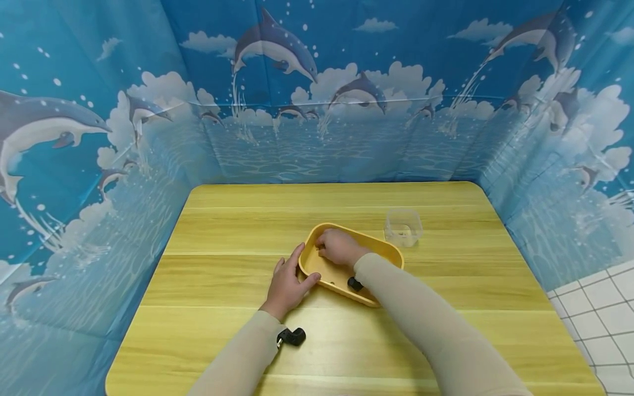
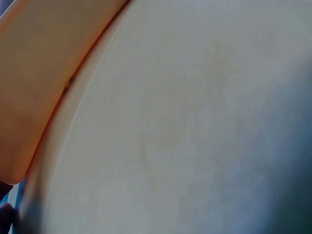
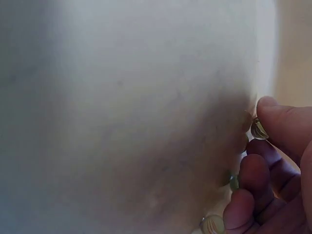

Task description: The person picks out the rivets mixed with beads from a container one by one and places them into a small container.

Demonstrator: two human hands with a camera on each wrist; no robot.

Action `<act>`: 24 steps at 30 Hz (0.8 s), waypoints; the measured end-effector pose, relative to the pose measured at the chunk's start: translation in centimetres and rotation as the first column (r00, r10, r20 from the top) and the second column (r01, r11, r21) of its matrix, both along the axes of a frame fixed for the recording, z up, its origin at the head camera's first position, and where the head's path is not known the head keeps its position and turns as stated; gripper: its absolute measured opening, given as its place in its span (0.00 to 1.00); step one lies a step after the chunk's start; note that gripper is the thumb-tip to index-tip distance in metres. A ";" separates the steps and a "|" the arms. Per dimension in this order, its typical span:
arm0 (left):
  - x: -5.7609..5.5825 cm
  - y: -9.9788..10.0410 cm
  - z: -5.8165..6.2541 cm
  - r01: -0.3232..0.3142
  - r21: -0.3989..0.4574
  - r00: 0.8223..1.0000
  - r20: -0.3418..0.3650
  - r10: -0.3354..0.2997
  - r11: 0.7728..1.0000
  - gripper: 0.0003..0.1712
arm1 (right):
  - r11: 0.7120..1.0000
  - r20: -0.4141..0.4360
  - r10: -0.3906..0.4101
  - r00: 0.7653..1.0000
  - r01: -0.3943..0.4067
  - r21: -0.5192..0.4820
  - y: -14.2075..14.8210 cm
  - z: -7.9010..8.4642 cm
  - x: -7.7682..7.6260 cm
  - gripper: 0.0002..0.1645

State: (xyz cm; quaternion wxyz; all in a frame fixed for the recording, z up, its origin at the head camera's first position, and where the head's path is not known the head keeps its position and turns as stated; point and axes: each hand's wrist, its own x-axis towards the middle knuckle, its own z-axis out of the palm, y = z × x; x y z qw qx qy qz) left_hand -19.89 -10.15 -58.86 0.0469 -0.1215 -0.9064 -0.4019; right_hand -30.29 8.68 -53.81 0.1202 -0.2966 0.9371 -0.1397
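Observation:
A shallow yellow tray [image 1: 378, 246] with rounded ends lies slanted on the table. My left hand [image 1: 287, 287] touches its left end, fingers straight along the outside and thumb on the near rim. The left wrist view shows mostly the tray's orange-looking outer wall [image 2: 53, 73]. Inside the tray, my right hand [image 1: 342, 247] reaches down near the left end. Its thumb and index finger pinch a clear glass marble [image 3: 259, 129] with yellowish swirls. By the other fingertips sit a greenish marble [image 3: 234, 182] and a swirled marble [image 3: 213, 224], close to the tray wall.
A clear plastic box [image 1: 403, 226] stands just behind the tray's right end. The wooden table [image 1: 238, 236] is bounded by a blue dolphin curtain [image 1: 317, 143] at the back and sides. Black wrist mounts [image 1: 295, 336] stick out from both sleeves.

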 end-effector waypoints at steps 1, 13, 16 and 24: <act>0.0 0.0 0.0 0.001 0.003 1.000 0.000 -0.001 1.000 0.51 | 1.000 -0.002 -0.004 1.000 0.004 0.001 0.0 -0.1 0.0 0.15; -0.2 0.0 -0.3 -0.003 0.009 1.000 -0.010 0.003 1.000 0.51 | 0.997 0.045 -0.066 0.997 0.067 -0.029 -0.1 0.0 0.4 0.13; -0.1 0.0 -0.3 -0.002 0.010 1.000 -0.006 0.003 1.000 0.51 | 0.997 0.050 -0.070 0.996 0.072 -0.034 0.0 -0.1 0.5 0.14; -0.1 0.0 -0.3 0.000 0.010 1.000 -0.003 0.000 1.000 0.51 | 0.995 0.058 -0.086 0.995 0.089 -0.050 0.1 -0.8 0.3 0.11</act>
